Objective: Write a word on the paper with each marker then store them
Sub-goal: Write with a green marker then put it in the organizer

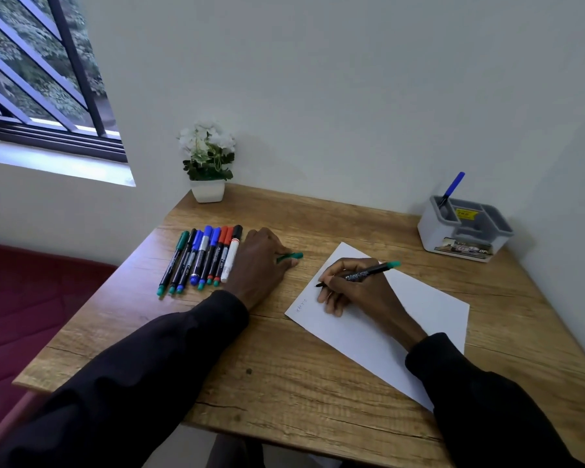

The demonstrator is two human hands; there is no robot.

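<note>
So, the right grip (pixel 352 289) is wrapped around a green-ended marker (pixel 363 274) with its tip down on the paper (pixel 426 319), while the left grip (pixel 260 261) rests on the counter (pixel 284 369) pinching the green cap (pixel 293 256). Just left of it sits a row of markers (pixel 203 258), and further back a grey organizer (pixel 463 233) holds one blue pen (pixel 452 188).

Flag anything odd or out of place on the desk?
Nothing wrong. The paper lies askew to the table edge, which suits writing. Markers lie in a tidy row; left hand holds the cap.
</note>
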